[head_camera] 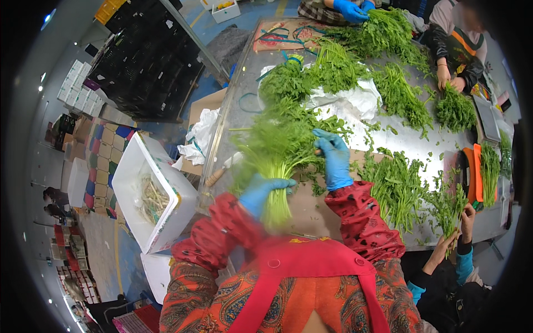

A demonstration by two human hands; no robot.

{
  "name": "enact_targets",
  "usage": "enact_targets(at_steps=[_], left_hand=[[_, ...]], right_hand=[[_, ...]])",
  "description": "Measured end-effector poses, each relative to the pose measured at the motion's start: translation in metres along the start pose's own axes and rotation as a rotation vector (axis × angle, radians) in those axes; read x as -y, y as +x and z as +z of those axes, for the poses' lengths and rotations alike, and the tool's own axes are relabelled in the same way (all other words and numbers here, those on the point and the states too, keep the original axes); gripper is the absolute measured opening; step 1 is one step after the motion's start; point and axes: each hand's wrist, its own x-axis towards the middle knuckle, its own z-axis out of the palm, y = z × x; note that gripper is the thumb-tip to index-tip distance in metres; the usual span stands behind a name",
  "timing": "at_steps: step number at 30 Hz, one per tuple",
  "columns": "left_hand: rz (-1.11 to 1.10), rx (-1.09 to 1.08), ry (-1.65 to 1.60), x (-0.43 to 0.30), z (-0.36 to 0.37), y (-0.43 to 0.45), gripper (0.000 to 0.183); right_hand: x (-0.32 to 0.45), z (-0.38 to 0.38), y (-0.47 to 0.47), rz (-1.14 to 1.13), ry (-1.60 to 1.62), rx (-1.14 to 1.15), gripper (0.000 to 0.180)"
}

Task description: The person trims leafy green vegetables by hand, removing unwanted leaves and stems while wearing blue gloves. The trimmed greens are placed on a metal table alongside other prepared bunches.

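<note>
My left hand, in a blue glove, is closed round the pale stems of a bunch of leafy greens. The bunch is blurred, and its leaves spread away from me over the metal table. To its right is my right hand, also gloved in blue, with its fingers bent beside the outer leaves. Whether those fingers pinch a stem, I cannot tell. Brown cardboard lies under the work. Left of the bunch rests a wooden-handled tool with a light blade, partly covered by leaves.
A white foam box holding plant scraps stands left of the table. More greens lie at right, and tied greens lie farther back on white wrapping. Co-workers' hands hold greens at the far side and right. An orange scale-like object stands at right.
</note>
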Motion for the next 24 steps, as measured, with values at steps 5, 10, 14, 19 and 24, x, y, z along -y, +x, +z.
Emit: enact_targets(at_steps=[5, 10, 14, 19, 24], left_hand=[[-0.068, -0.055, -0.088, -0.012, -0.014, 0.007, 0.024], [-0.101, -0.032, 0.009, -0.01, -0.016, 0.017, 0.022], [-0.067, 0.161, 0.023, -0.01, -0.013, 0.018, 0.026], [0.265, 0.564, 0.362, -0.023, -0.015, 0.002, 0.04], [-0.382, 0.436, 0.446, -0.024, -0.004, -0.014, 0.035]], right_hand=[[0.0, -0.042, 0.002, 0.005, -0.113, -0.141, 0.023], [0.0, -0.029, -0.029, -0.176, -0.448, -0.021, 0.034], [0.026, -0.011, -0.058, -0.806, -1.167, 0.502, 0.053], [0.033, 0.01, -0.063, -1.56, -1.548, 0.53, 0.069], [0.033, 0.01, -0.05, -1.459, -1.397, 0.72, 0.072]])
